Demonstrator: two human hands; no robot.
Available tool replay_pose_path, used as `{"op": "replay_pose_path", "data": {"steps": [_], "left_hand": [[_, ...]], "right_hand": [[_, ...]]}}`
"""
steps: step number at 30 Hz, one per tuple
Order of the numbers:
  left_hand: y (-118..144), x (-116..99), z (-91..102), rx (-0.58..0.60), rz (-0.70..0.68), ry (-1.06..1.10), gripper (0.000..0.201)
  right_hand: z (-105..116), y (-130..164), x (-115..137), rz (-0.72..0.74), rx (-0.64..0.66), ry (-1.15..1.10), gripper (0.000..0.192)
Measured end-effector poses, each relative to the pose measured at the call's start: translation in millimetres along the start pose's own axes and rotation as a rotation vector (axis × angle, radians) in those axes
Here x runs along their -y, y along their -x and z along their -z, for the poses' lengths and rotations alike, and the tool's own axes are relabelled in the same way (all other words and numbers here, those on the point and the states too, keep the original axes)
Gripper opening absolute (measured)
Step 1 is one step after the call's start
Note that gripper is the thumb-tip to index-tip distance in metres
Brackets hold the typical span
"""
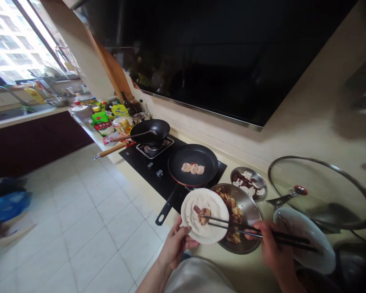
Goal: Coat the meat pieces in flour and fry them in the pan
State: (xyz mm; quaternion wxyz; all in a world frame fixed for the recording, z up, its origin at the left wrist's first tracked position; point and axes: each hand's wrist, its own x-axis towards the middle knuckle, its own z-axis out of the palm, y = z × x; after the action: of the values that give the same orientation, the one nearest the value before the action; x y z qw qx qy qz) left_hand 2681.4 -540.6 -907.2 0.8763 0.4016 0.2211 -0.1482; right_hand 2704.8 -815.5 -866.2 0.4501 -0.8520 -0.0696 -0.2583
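Observation:
My left hand (177, 241) is closed on the rim of a small white plate (221, 205), which is spread with pale powder or flour. My right hand (266, 238) grips a pair of dark chopsticks (240, 229). Their tips touch a piece of meat (204, 215) lying in the powder. Partly under the plate stands a steel bowl (251, 211) with chunks of marinated meat (233, 211). Beyond it, several pale coated pieces (194, 168) lie in a row in a black frying pan (178, 156) on the stove.
A wok (150, 130) with a wooden handle sits on the far burner. A steel plate of white-coated pieces (250, 183), a large glass lid (326, 191) and an oval dish (305, 240) stand at right. The range hood (195, 61) hangs low above; seasoning bags (102, 122) crowd the counter.

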Motion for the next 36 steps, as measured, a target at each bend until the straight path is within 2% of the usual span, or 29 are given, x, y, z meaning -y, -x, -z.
{"op": "replay_pose_path", "data": {"steps": [2,7,12,15,18,22,27,30,33,36], "left_hand": [[-1,0,0.9,0.016,-0.009,0.011,0.066],[-1,-1,3.9,0.046,-0.026,0.025,0.069],[2,-1,3.2,0.065,-0.047,0.02,0.067],[3,-1,3.7,0.05,-0.036,0.032,0.069],[1,-2,6.1,0.04,-0.03,0.048,0.067],[-3,-7,8.2,0.05,-0.029,0.05,0.063],[-3,-10,6.0,0.072,-0.029,0.037,0.062],[-3,-11,4.1,0.074,-0.029,0.022,0.058],[-1,-11,3.4,0.08,-0.027,-0.006,0.058],[0,-11,4.6,0.09,-0.026,-0.016,0.06]], "right_hand": [[5,1,9,-0.026,0.035,-0.078,0.032],[18,-6,8,-0.006,0.053,-0.044,0.031],[-1,-7,9,-0.08,0.003,-0.104,0.03],[-4,-9,14,-0.054,0.004,-0.114,0.029],[8,-13,20,0.068,0.039,-0.13,0.027],[24,-15,30,0.377,0.202,-0.185,0.015],[16,-1,50,0.79,0.419,0.028,0.016],[10,6,63,1.023,0.451,0.222,0.016],[12,6,67,1.078,0.492,0.327,0.015],[13,2,58,0.989,0.438,0.239,0.008]]}}
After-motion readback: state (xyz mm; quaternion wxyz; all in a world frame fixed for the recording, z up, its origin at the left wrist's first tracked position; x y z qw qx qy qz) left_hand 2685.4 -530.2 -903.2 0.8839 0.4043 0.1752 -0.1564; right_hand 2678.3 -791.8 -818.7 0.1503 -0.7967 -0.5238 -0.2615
